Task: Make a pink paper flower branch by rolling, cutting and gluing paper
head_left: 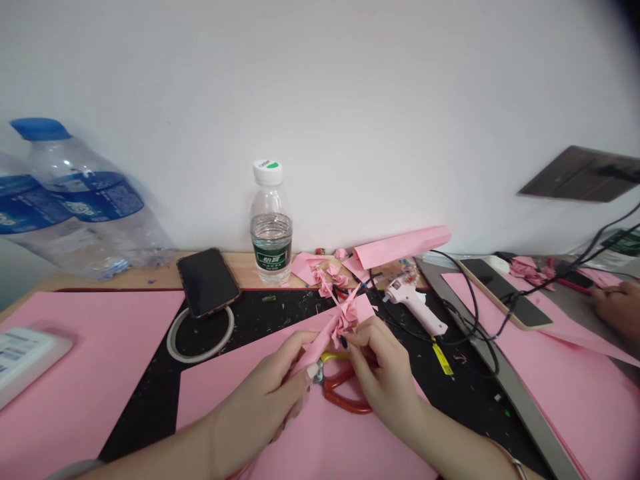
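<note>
My left hand [285, 383] is closed around a strip of folded pink paper, pinching it between thumb and fingers. At the upper end of that piece is a crumpled, petal-like pink paper flower [346, 316]. My right hand [383, 360] pinches the flower's lower edge from the right. Beneath both hands, on a pink paper sheet [225, 393], lie scissors with red and yellow handles [345, 400]; my hands partly cover them. Several more folded pink paper flowers [327, 275] sit just beyond my hands.
A water bottle [271, 227] stands by the wall, with a phone [207, 281] and tape roll [176, 337] nearby. A pale glue gun [417, 307] and black cables lie to the right. Another person's hand [620, 310] is at the far right. Large bottles [95, 193] stand left.
</note>
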{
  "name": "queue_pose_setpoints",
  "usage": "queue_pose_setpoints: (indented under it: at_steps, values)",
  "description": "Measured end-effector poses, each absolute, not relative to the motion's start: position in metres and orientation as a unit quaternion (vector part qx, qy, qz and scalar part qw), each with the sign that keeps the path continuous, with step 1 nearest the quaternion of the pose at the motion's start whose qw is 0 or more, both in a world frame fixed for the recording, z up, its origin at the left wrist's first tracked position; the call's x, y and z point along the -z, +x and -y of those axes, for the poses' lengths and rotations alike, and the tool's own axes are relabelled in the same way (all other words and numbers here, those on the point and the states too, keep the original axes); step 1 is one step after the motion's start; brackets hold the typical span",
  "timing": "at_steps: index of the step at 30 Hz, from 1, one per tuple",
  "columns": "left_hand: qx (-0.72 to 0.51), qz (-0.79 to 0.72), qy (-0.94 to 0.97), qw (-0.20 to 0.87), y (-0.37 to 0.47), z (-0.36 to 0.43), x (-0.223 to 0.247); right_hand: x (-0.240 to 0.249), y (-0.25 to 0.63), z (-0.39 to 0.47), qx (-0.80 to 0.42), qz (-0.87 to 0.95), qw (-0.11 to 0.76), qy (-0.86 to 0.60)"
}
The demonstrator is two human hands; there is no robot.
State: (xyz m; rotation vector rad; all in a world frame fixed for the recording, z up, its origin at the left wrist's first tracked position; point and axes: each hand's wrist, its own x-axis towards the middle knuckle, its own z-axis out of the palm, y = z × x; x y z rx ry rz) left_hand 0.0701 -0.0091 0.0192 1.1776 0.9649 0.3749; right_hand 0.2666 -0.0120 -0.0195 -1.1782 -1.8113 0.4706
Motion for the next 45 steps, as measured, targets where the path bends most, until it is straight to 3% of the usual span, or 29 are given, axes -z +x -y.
queue_pose_setpoints:
  at_steps: [14, 18, 23, 28, 35, 41, 45]
  values:
    - [-0.225, -0.403, 0.493, 0.738, 0.062, -0.012, -0.027, 0.005, 0.267, 0.015, -0.212, 0.687, 0.467, -0.515]
    - [-0.247, -0.393, 0.488, 0.739, 0.065, -0.019, -0.033, -0.003, 0.258, 0.02, -0.388, 0.642, 0.448, -0.487]
    - [-0.264, -0.381, 0.461, 0.757, 0.082, -0.026, -0.041, 0.0, 0.24, 0.034, -0.669, 0.525, 0.303, -0.43]
    - [-0.295, -0.319, 0.456, 0.776, 0.102, -0.034, -0.049, 0.011, 0.224, 0.046, -0.785, 0.426, 0.261, -0.366]
    - [-0.328, -0.319, 0.452, 0.766, 0.129, -0.035, -0.04, 0.024, 0.21, 0.049, -0.825, 0.365, 0.321, -0.289]
    - [-0.337, -0.323, 0.437, 0.769, 0.139, -0.032, -0.022, 0.027, 0.214, 0.048, -0.868, 0.306, 0.32, -0.223]
    - [-0.339, -0.323, 0.415, 0.78, 0.139, -0.032, -0.019, 0.031, 0.213, 0.048, -0.861, 0.287, 0.374, -0.194]
